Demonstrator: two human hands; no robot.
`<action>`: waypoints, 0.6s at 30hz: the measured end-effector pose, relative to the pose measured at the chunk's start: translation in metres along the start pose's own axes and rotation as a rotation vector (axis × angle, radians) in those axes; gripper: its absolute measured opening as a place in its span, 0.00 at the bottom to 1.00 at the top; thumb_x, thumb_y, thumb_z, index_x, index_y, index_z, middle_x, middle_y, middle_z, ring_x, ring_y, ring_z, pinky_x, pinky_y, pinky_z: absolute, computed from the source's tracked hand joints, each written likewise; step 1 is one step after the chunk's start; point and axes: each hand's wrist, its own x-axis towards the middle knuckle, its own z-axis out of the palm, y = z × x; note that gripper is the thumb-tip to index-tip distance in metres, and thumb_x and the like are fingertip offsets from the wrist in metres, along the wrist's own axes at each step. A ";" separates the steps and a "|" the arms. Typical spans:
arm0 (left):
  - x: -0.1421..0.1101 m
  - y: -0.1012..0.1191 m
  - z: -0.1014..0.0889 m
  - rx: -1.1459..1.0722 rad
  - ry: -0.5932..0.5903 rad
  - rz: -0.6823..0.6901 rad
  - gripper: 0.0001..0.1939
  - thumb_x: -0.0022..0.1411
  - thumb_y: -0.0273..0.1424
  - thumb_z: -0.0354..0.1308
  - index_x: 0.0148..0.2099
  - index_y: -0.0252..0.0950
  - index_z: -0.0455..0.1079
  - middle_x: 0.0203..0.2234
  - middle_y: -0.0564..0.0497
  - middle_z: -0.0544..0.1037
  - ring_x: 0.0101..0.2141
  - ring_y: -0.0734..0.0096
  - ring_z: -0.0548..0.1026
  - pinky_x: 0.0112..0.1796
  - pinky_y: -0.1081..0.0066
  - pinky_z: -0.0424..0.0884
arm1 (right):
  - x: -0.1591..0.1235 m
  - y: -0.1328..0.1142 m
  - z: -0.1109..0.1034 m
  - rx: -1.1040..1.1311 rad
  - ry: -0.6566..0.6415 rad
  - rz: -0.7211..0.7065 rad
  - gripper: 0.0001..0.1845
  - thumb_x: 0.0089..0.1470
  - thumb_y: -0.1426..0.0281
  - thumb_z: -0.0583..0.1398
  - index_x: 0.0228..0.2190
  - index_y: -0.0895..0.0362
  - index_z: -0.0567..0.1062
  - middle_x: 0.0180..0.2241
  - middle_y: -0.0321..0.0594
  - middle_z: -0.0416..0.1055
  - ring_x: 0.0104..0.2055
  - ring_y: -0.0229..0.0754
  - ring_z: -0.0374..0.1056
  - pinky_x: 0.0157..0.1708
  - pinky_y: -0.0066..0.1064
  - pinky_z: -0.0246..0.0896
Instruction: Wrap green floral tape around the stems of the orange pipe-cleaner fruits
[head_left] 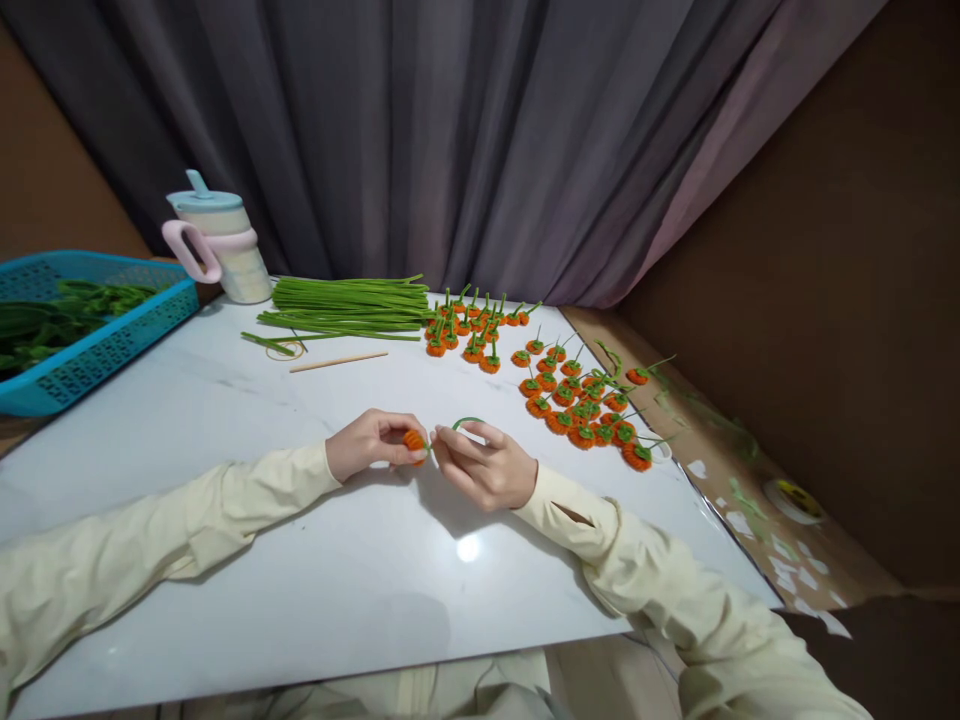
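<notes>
Above the middle of the white table, my left hand [367, 442] pinches a small orange pumpkin [414, 441] made of fuzzy pipe cleaner. Close beside it on the right, my right hand [491, 470] has thumb and fingertips together at the pumpkin's green end. A thin green pipe cleaner [468, 420] curves up behind the right fingers, which partly hide it. Finished-looking orange pumpkins with green stems [566, 395] lie grouped behind and to the right of my hands.
A bundle of green pipe cleaners [349, 300] lies at the back, with a wooden stick [339, 362] and rubber band in front. On the left stand a blue basket [112, 345] of green pieces and a lidded cup [244, 265]. Paper scraps litter the cardboard right of the table.
</notes>
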 end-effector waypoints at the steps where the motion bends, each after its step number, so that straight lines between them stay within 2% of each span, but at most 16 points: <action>1: 0.000 0.000 0.001 -0.039 0.000 -0.038 0.10 0.49 0.32 0.63 0.32 0.31 0.69 0.21 0.54 0.69 0.20 0.79 0.65 0.20 0.78 0.65 | -0.001 0.000 0.000 -0.017 0.009 -0.007 0.18 0.60 0.78 0.44 0.39 0.57 0.71 0.41 0.48 0.73 0.50 0.43 0.64 0.46 0.38 0.59; 3: 0.001 0.001 0.002 -0.083 -0.001 -0.094 0.11 0.49 0.33 0.63 0.33 0.31 0.69 0.20 0.54 0.69 0.20 0.79 0.64 0.19 0.78 0.63 | -0.001 0.001 0.002 -0.028 0.057 0.004 0.17 0.60 0.78 0.44 0.40 0.57 0.71 0.40 0.48 0.74 0.50 0.42 0.64 0.47 0.39 0.57; 5: 0.003 0.002 0.000 -0.063 -0.031 -0.133 0.13 0.49 0.35 0.62 0.34 0.31 0.69 0.21 0.54 0.69 0.21 0.78 0.65 0.20 0.78 0.63 | -0.001 0.001 0.004 0.022 0.133 0.075 0.16 0.60 0.78 0.45 0.40 0.57 0.71 0.36 0.46 0.75 0.48 0.42 0.66 0.49 0.42 0.53; 7: 0.004 0.007 -0.004 0.046 -0.085 -0.145 0.14 0.52 0.38 0.60 0.34 0.31 0.68 0.24 0.51 0.71 0.23 0.75 0.68 0.23 0.75 0.66 | 0.000 0.001 0.005 0.143 0.222 0.187 0.14 0.59 0.78 0.48 0.37 0.57 0.72 0.31 0.42 0.76 0.43 0.41 0.68 0.51 0.45 0.50; 9: 0.004 0.013 -0.009 0.253 -0.095 -0.093 0.17 0.53 0.40 0.60 0.38 0.32 0.66 0.30 0.48 0.73 0.28 0.71 0.71 0.27 0.72 0.68 | 0.003 0.001 0.005 0.316 0.286 0.311 0.10 0.57 0.76 0.52 0.32 0.58 0.74 0.29 0.40 0.75 0.38 0.40 0.69 0.50 0.46 0.49; 11: 0.003 0.020 -0.013 0.536 -0.056 0.061 0.23 0.51 0.41 0.62 0.45 0.33 0.64 0.37 0.45 0.73 0.35 0.65 0.72 0.32 0.69 0.69 | 0.006 0.002 0.005 0.519 0.298 0.450 0.08 0.55 0.73 0.56 0.27 0.58 0.74 0.29 0.40 0.74 0.34 0.39 0.69 0.49 0.44 0.50; 13: -0.001 0.027 -0.013 0.842 -0.042 0.286 0.27 0.51 0.41 0.63 0.49 0.34 0.62 0.42 0.42 0.72 0.41 0.60 0.70 0.39 0.65 0.67 | 0.009 0.004 0.003 0.758 0.262 0.597 0.08 0.52 0.69 0.59 0.24 0.59 0.75 0.28 0.40 0.74 0.33 0.40 0.69 0.45 0.39 0.56; 16: -0.007 0.032 -0.007 1.176 -0.102 0.589 0.15 0.63 0.37 0.53 0.48 0.34 0.64 0.41 0.42 0.72 0.41 0.61 0.70 0.41 0.64 0.64 | 0.011 0.004 0.001 1.140 0.186 0.752 0.11 0.47 0.63 0.63 0.23 0.60 0.75 0.26 0.41 0.74 0.30 0.40 0.68 0.35 0.33 0.62; 18: -0.009 0.031 -0.001 1.273 -0.119 0.703 0.11 0.67 0.33 0.46 0.45 0.32 0.64 0.37 0.43 0.74 0.37 0.64 0.70 0.39 0.66 0.63 | 0.012 0.004 0.000 1.342 0.141 0.797 0.14 0.43 0.61 0.65 0.24 0.61 0.75 0.25 0.40 0.74 0.29 0.40 0.69 0.34 0.31 0.63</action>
